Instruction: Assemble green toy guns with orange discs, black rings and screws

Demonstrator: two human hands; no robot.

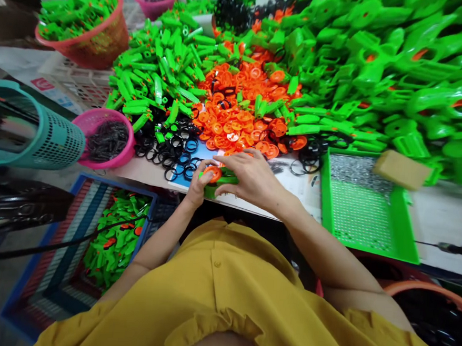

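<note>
At the front edge of the table, my left hand (pixel 198 185) is closed around a green plastic part (pixel 210 191) with a round orange disc (pixel 214 174) on it. The thumb rests against the disc. My right hand (pixel 250 177) reaches over the same green part from the right, its fingers bent around it and touching it. Part of the piece is hidden under the fingers. Just beyond lies a heap of orange discs (pixel 238 123). Loose black rings (pixel 177 151) lie to the left of my hands.
Green pieces pile up at the left (pixel 159 68) and right (pixel 365 61). A green tray (pixel 330 201) with a tan block (pixel 403 169) stands right, near a screwdriver (pixel 457 250). At left are a pink basket (pixel 127 150), a teal basket (pixel 60 132) and a blue-rimmed crate (pixel 47 244) below.
</note>
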